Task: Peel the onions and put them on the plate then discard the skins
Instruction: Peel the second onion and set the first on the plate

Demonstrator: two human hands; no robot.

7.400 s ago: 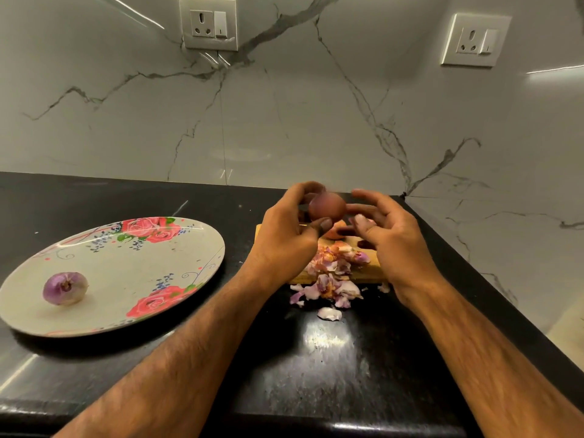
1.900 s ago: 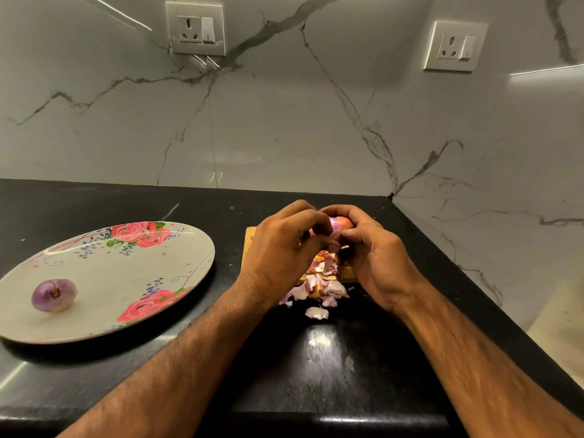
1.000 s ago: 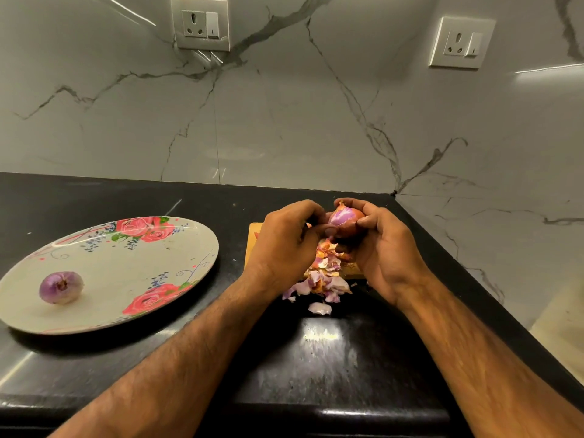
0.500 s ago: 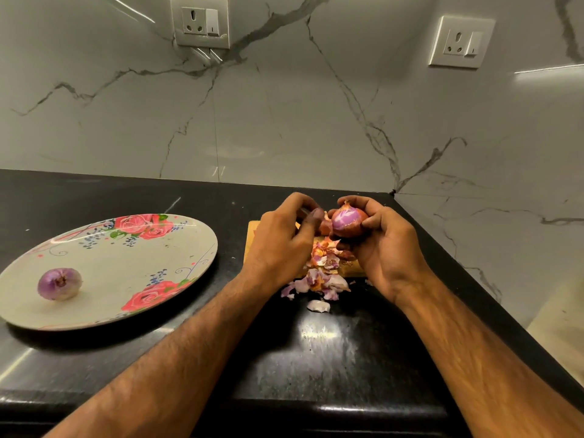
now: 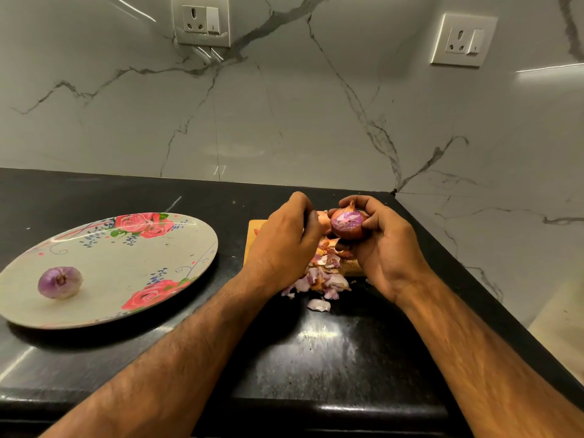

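Black glossy worktop (image 5: pixel 316 358), light glare at front-centre. On L side a floral plate (image 5: pixel 110 273) sits flat. Centre-R, toward the back, a small wooden board (image 5: pixel 252 235) lies flat, near the plate but not touching. Onion skins (image 5: pixel 319 279) spill off the board's front edge onto the worktop; one loose skin piece (image 5: pixel 319 305) lies just in front of the pile.

The right hand (image 5: pixel 387 248) grips the onion (image 5: pixel 347 223); the left hand (image 5: pixel 282 241) pinches its skin (image 5: pixel 321 220).
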